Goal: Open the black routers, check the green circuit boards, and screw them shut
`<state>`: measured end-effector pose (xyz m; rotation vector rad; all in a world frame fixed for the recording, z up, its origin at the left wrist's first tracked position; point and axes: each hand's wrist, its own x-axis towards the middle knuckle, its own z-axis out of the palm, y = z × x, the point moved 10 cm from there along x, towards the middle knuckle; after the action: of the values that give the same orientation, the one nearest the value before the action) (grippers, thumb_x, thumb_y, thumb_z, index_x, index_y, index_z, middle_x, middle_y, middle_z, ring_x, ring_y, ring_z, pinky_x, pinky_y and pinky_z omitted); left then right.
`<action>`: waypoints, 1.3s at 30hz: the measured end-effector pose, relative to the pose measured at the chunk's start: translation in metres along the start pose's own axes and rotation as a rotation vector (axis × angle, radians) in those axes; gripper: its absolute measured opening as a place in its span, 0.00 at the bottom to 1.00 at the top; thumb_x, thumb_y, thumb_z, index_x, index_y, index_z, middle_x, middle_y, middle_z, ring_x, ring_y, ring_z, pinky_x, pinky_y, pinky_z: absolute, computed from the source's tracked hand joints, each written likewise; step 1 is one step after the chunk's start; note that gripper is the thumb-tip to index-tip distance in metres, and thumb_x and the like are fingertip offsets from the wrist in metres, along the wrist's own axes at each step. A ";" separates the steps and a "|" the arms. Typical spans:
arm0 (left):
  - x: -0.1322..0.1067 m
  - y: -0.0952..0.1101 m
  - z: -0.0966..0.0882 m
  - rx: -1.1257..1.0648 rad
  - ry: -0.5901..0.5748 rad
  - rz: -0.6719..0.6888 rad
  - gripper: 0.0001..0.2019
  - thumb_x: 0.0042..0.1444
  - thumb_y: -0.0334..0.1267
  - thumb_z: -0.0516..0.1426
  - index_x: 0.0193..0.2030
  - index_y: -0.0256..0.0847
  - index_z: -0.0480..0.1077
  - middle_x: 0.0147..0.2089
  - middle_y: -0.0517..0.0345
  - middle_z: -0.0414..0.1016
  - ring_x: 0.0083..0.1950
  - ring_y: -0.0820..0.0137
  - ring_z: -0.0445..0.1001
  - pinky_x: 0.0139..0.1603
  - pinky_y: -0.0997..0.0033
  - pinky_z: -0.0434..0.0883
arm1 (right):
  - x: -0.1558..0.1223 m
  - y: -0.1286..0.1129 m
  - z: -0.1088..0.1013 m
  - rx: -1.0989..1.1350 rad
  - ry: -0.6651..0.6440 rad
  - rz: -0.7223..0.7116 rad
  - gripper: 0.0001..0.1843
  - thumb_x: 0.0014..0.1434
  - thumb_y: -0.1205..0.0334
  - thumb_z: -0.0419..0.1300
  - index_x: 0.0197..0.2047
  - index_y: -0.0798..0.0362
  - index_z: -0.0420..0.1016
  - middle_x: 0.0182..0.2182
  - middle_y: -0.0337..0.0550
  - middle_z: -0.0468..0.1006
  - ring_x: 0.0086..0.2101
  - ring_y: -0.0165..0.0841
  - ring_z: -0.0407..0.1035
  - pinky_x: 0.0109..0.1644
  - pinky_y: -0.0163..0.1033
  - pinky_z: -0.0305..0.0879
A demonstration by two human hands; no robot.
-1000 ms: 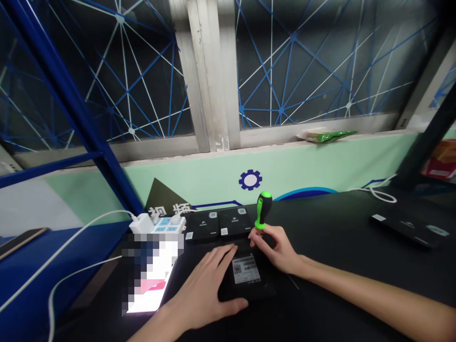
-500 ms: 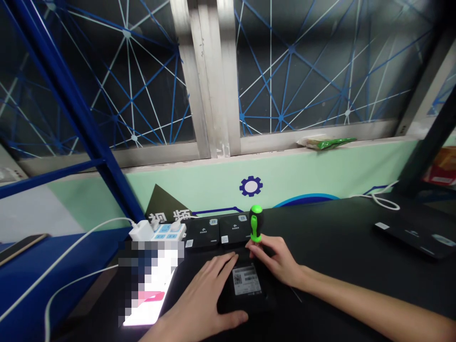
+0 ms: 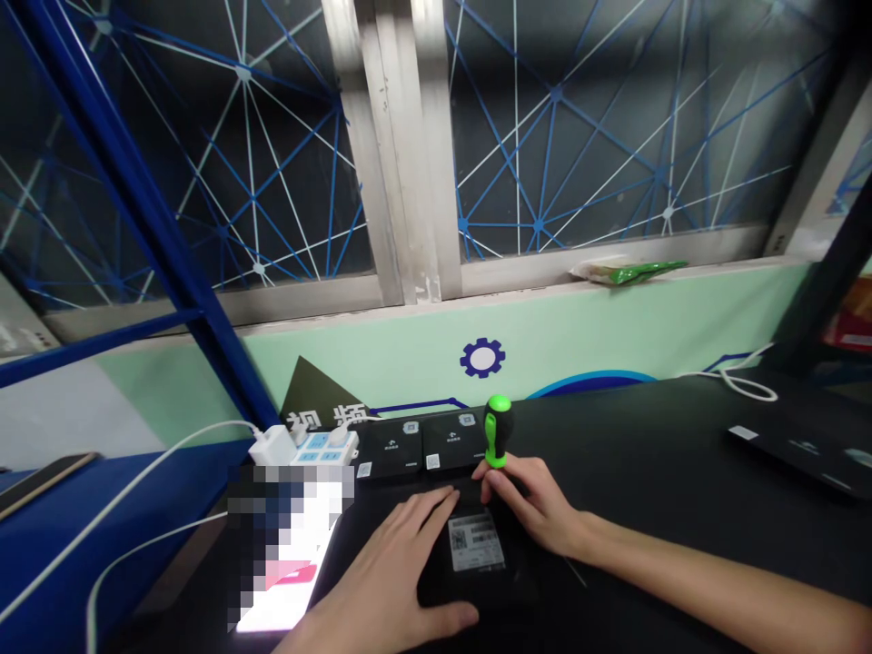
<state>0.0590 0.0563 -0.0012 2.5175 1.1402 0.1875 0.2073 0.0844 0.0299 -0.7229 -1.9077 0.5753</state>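
- Pressing the left hand (image 3: 388, 563) flat on the black box (image 3: 477, 581), fingers spread wide, thumb along its near edge.
- Pinching the screwdriver (image 3: 497, 429) upright in the right hand (image 3: 535, 504), fingertips closed narrow round its lower end, green handle above them, tip at the box's far edge.
- Just beyond the fingertips, two small black units (image 3: 450, 438) side by side.

Both hands are bare. The left hand (image 3: 388, 572) shows its back, with long, slim fingers and a broader thumb. Only a short, uncovered stretch of the left wrist (image 3: 306, 636) is in the picture. The right hand (image 3: 535, 504) is slim too, and its knuckles are plain to see. The right forearm (image 3: 715, 590) is bare along its whole visible length (the lower right corner cuts it off). The nails are too small to make out.
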 end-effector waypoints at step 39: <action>-0.002 -0.004 0.000 -0.008 -0.003 -0.016 0.48 0.54 0.61 0.63 0.75 0.54 0.45 0.76 0.53 0.47 0.74 0.46 0.49 0.71 0.40 0.53 | -0.001 0.003 -0.005 0.049 0.058 0.039 0.12 0.73 0.57 0.48 0.46 0.51 0.71 0.27 0.39 0.76 0.27 0.32 0.68 0.36 0.37 0.65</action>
<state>0.0552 0.0572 -0.0031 2.5002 1.1557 0.1840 0.2127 0.0863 0.0289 -0.7383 -1.8236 0.6173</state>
